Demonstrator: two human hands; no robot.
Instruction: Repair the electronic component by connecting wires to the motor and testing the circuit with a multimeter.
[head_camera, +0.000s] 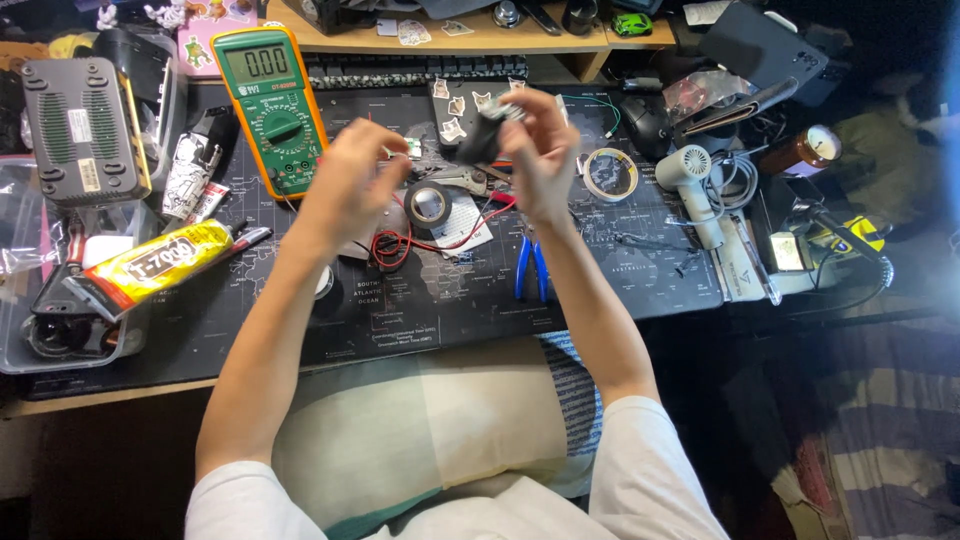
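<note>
Gripping small black part (482, 138) in right hand (538, 150) | clear bin (15, 250): glue tube (150, 265)

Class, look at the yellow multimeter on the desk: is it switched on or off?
On: the multimeter lies flat beside the left hand, and its display shows lit digits.

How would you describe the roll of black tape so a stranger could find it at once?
Start at the dark desk mat printed with a world map. Just below the person's raised hands lies the round roll of black tape, on a coil of red wire. Unlike the pale tape ring to its right, it is thick and black.
</note>
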